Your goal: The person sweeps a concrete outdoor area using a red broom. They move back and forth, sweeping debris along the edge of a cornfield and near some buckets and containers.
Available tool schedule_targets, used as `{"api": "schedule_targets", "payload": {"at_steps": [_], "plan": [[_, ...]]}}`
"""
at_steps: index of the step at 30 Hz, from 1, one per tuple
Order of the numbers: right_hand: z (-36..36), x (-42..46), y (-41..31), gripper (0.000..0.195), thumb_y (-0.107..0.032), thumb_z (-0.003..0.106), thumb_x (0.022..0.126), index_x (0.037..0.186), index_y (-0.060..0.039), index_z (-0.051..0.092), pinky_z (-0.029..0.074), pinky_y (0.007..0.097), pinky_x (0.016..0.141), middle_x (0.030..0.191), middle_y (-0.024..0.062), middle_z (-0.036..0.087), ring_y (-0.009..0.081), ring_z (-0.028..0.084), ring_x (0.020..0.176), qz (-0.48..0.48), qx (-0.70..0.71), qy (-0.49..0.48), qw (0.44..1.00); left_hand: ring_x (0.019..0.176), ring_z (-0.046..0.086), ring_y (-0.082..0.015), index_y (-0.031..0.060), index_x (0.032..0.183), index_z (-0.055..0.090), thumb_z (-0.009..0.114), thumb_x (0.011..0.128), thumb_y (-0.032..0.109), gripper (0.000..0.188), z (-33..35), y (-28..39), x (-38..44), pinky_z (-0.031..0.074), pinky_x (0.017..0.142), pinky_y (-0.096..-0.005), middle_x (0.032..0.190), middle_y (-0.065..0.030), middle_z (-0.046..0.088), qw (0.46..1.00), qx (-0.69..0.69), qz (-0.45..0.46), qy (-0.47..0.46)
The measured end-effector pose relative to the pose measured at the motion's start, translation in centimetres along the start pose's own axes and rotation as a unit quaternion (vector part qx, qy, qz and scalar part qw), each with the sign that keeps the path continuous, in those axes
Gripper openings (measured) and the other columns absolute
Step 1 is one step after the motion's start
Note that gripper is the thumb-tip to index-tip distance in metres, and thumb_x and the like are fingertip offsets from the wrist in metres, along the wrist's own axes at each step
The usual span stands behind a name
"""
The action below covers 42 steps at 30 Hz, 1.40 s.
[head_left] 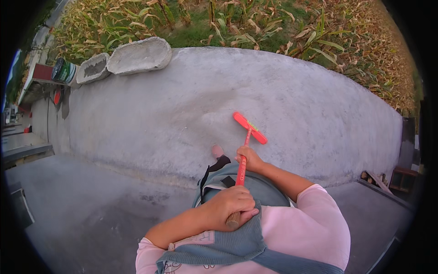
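Note:
Both of my hands grip a broom by its red handle (241,173), which slants away from my chest. My left hand (236,203) wraps the upper end, where a bare wooden tip pokes out beside the thumb. Farther down, my right hand (251,159) closes around the shaft, close to the broom head. The red broom head (241,120) is over the grey concrete ground (291,102), with a bit of yellow-green on top. Its bristles are hidden beneath it, so I cannot tell whether they touch the ground. The handle bears writing.
A large stone-like trough (140,56), a smaller trough (93,68) and a dark green bucket (63,71) stand at the far left edge. Dry corn plants (318,41) border the concrete. My pink shoe (217,150) is left of the broom. Wood pieces (374,179) lie at right.

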State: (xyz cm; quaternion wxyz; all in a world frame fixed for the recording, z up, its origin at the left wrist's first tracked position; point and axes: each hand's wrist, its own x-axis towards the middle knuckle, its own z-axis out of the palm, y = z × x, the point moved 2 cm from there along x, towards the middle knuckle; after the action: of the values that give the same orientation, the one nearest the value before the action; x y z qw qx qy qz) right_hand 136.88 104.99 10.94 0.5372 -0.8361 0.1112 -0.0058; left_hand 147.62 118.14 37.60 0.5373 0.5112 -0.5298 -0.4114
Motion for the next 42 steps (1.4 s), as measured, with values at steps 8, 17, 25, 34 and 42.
{"api": "schedule_targets", "payload": {"at_steps": [8,17,25,34,42], "plan": [[11.1,10.3,-2.3,0.024,-0.015,0.068,0.081,0.076,-0.0031,0.048,0.042,0.0465,0.069,0.079,0.0171,0.051,0.0386,0.052,0.078,-0.141,0.067,-0.122,0.980,0.062,0.053,-0.0292,0.0060,0.068,0.052,0.070,0.080,0.007,0.022,-2.8,-0.2,-2.0,0.043,0.060,-0.0397,0.064,-0.0087,0.051,0.979,0.168,-0.083,0.083],[3.2,12.0,-7.2,0.022,-0.012,0.068,0.080,0.077,-0.0024,0.049,0.043,0.0469,0.071,0.079,0.0163,0.054,0.0395,0.053,0.081,-0.136,0.009,-0.059,0.989,0.062,0.051,-0.0268,0.0073,0.065,0.050,0.074,0.076,0.010,0.026,-3.9,2.4,-0.2,0.043,0.056,-0.0369,0.064,-0.0065,0.050,0.986,0.147,0.067,0.028],[-9.8,5.9,3.1,0.018,-0.005,0.068,0.076,0.070,-0.0013,0.051,0.043,0.0477,0.070,0.074,0.0181,0.054,0.0396,0.053,0.078,0.055,-0.114,0.101,0.987,0.075,0.052,-0.0295,0.0031,0.071,0.049,0.070,0.085,0.010,0.026,-3.7,-5.6,5.1,0.048,0.085,-0.0426,0.072,-0.0088,0.050,0.996,0.000,0.086,-0.002],[-10.1,13.1,10.5,0.018,-0.005,0.069,0.074,0.069,-0.0030,0.052,0.044,0.0467,0.070,0.074,0.0164,0.055,0.0388,0.054,0.076,-0.002,-0.066,0.066,0.996,0.075,0.052,-0.0302,0.0046,0.071,0.049,0.071,0.083,0.010,0.025,-5.6,-8.8,12.6,0.047,0.079,-0.0414,0.070,-0.0095,0.048,0.995,0.099,-0.019,0.006],[-5.6,25.2,5.0,0.020,-0.009,0.066,0.080,0.074,-0.0037,0.047,0.042,0.0472,0.072,0.077,0.0164,0.051,0.0389,0.050,0.079,-0.172,0.089,-0.056,0.979,0.062,0.054,-0.0271,0.0073,0.065,0.050,0.076,0.077,0.010,0.029,-8.6,-4.8,19.2,0.047,0.068,-0.0374,0.063,-0.0059,0.050,0.964,0.244,-0.061,0.084]]}}
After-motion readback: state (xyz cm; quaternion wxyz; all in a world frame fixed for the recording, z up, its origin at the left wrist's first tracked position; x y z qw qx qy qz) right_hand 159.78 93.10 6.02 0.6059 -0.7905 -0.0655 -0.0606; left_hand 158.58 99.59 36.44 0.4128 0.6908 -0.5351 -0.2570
